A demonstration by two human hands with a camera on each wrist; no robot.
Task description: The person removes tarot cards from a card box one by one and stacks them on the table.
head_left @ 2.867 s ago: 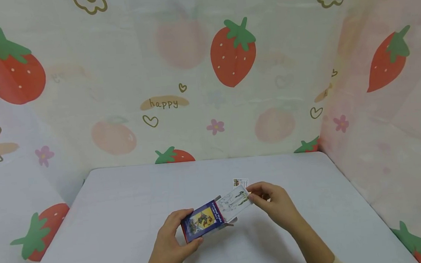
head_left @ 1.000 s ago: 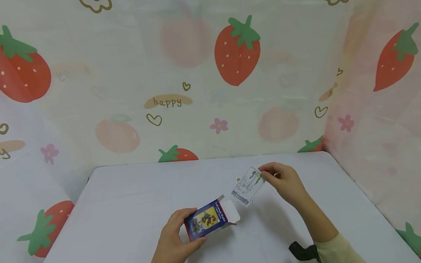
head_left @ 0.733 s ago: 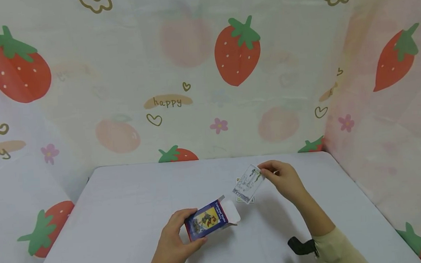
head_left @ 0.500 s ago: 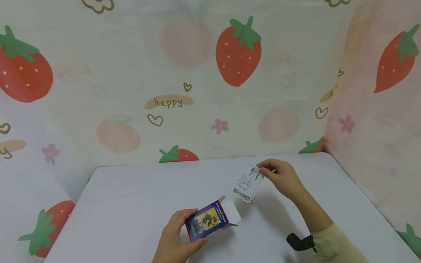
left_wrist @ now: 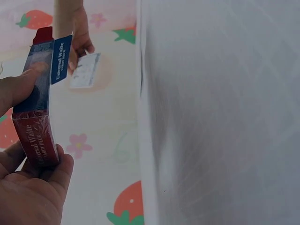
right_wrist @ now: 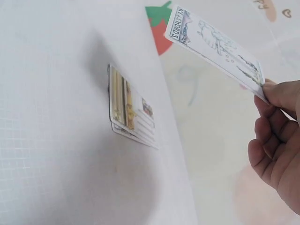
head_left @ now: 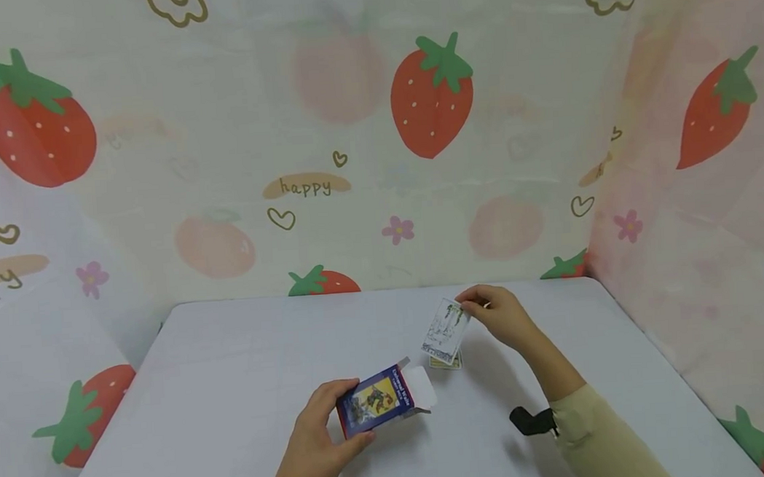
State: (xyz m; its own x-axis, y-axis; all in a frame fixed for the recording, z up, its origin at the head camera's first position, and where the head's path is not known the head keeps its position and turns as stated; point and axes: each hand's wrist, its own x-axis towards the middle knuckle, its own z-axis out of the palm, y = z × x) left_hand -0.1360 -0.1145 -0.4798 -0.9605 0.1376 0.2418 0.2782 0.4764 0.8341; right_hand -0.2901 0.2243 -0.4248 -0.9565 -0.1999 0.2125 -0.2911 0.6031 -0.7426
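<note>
My left hand grips a blue and red tarot card box, tilted, its white end flap hanging out toward the right. In the left wrist view the box shows "Universal Waite Tarot Deck" lettering, with thumb and fingers on opposite sides. Between thumb and index finger, my right hand pinches one corner of a pale tarot card. That card is held in the air in the right wrist view, lettered "SWORDS". Below it, a few overlapping tarot cards lie on the table, partly hidden in the head view.
The white-covered table has its back edge against a strawberry-printed curtain. Similar curtain hangs along the left and right sides. A black camera mount sticks out from the right sleeve.
The right hand has drawn the card out of the box and carried it up and away, over the cards on the table. Lately it shifts slightly left. The left hand keeps the box nearly still.
</note>
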